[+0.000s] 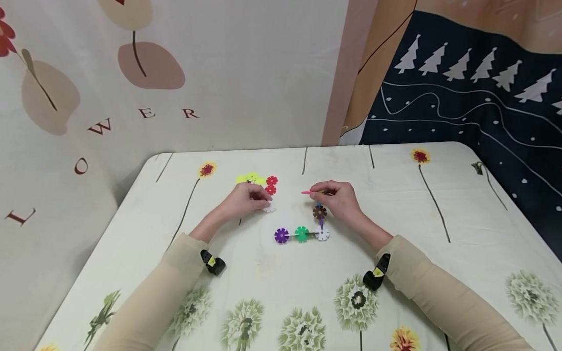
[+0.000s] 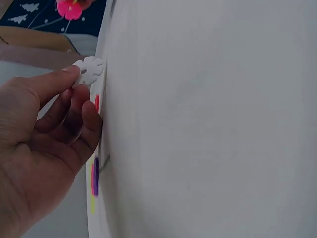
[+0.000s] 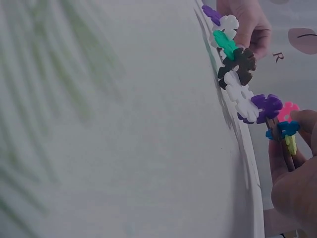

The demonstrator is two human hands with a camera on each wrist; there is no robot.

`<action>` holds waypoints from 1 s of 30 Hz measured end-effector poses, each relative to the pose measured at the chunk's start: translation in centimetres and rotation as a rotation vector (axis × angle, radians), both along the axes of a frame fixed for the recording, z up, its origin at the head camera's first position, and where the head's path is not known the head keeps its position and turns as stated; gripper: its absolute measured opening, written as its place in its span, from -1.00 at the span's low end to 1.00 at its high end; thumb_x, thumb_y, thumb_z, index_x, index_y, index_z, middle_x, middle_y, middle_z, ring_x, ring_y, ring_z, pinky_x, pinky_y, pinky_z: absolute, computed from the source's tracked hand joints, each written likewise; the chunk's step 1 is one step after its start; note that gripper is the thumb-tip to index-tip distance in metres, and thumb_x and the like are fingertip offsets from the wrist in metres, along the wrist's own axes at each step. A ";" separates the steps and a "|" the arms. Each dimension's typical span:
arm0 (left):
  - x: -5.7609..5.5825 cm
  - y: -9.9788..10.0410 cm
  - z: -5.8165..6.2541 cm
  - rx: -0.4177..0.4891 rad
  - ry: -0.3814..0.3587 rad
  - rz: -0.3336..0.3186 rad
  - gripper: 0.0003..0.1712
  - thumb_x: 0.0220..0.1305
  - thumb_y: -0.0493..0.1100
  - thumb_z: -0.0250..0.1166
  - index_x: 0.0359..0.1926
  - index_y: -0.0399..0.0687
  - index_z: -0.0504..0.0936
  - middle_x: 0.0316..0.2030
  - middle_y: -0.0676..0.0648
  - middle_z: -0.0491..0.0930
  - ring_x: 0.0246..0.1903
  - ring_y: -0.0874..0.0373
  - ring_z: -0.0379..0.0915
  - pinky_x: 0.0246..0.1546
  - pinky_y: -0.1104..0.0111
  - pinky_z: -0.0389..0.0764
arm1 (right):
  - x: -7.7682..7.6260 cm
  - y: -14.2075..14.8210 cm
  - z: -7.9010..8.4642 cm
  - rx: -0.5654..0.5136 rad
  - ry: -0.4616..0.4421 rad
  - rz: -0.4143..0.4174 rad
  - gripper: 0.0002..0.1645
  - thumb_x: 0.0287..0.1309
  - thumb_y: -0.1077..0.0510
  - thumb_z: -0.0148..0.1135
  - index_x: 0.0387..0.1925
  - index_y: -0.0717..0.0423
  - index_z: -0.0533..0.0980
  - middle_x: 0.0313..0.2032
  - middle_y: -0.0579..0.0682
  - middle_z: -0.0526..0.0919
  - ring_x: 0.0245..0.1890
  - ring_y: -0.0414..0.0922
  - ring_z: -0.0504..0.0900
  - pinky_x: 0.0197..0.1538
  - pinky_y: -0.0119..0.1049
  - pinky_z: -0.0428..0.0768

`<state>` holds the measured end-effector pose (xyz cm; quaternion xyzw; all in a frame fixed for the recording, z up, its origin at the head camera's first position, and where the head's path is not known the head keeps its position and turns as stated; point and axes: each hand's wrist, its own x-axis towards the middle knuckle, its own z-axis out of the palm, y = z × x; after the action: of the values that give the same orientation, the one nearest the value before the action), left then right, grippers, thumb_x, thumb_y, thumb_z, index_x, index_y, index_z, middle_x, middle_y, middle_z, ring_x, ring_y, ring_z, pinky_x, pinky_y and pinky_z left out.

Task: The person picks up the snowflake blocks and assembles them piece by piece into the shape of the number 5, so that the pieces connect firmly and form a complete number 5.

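In the head view my left hand (image 1: 246,200) is over the table's far middle, left of the chain. Its thumb and fingers pinch a white notched disc (image 2: 90,70), clearest in the left wrist view. My right hand (image 1: 341,197) grips one end of a chain of interlocking snowflake discs. Pink (image 3: 288,109), blue (image 3: 289,129) and yellow (image 3: 291,145) discs are at the fingers. From there the chain runs through brown (image 1: 319,212) and white (image 1: 322,233) discs, then bends left to green (image 1: 301,234) and purple (image 1: 281,236). Fingers hide part of the held end.
Loose yellow discs (image 1: 250,178) and red discs (image 1: 271,181) lie just beyond my left hand, partly covered by it. A flower-print cloth (image 1: 246,273) covers the table. Behind stand a pale printed curtain (image 1: 263,73) and a dark cloth with white trees (image 1: 456,92).
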<state>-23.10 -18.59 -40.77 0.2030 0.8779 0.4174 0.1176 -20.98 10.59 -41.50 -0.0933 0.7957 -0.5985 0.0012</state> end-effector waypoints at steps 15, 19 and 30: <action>-0.3 4.6 0.9 0.224 -0.149 -0.009 -0.78 0.41 -0.31 0.31 0.01 -0.33 0.68 -0.28 -0.17 0.68 -0.30 -0.03 0.67 -0.16 0.19 0.72 | 0.1 -0.6 0.1 0.009 -0.001 -0.001 -0.83 0.23 0.28 0.44 -0.16 0.29 0.74 -0.08 0.18 0.75 -0.25 -0.05 0.71 -0.25 -0.45 0.62; -0.5 5.0 1.0 0.240 -0.133 0.022 -0.80 0.42 -0.32 0.30 0.00 -0.32 0.69 -0.28 -0.18 0.69 -0.29 -0.03 0.66 -0.17 0.17 0.72 | 0.2 -0.6 0.1 0.000 0.005 0.004 -0.83 0.24 0.30 0.43 -0.16 0.29 0.74 -0.09 0.19 0.75 -0.26 -0.05 0.70 -0.27 -0.45 0.62; -0.5 5.2 1.1 0.257 -0.154 0.074 -0.82 0.40 -0.30 0.33 -0.03 -0.27 0.72 -0.29 -0.17 0.71 -0.31 0.01 0.67 -0.18 0.19 0.72 | 0.0 -0.9 -0.2 0.000 0.019 -0.002 -0.84 0.18 0.32 0.46 -0.18 0.28 0.75 -0.09 0.18 0.76 -0.19 0.01 0.72 -0.18 -0.46 0.64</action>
<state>-23.56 -13.36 -39.65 0.1512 0.8126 0.5447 0.1419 -20.98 9.69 -41.71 -0.0984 0.7959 -0.5974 -0.0071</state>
